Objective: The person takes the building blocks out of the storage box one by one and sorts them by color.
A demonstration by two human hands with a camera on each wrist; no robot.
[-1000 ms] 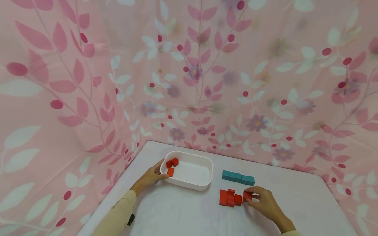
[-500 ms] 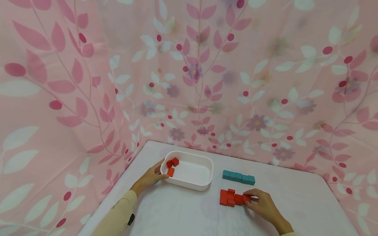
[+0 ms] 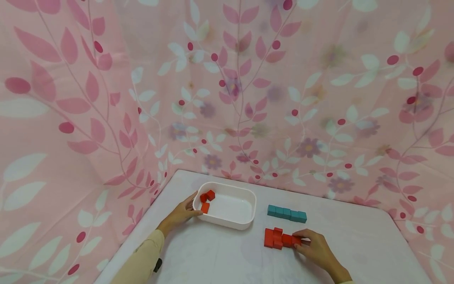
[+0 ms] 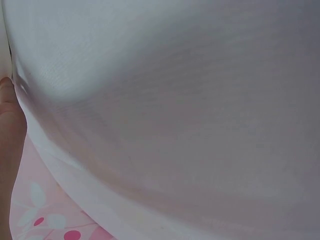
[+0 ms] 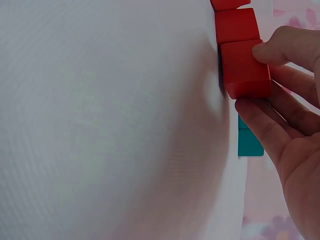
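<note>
Red block (image 5: 245, 65) in a row, white tray (image 3: 227, 225) beside it.
The red block is a plain cube, pinched by the right hand (image 3: 317, 249) at the right end of the row, right up against the next red cube (image 3: 287, 240). To the left of that are more red pieces (image 3: 273, 238), one of them with a dip in it. The tray sits flat, with rounded corners, and the left hand (image 3: 181, 211) holds its left end. Three small red blocks (image 3: 205, 208) lie inside at that end.
</note>
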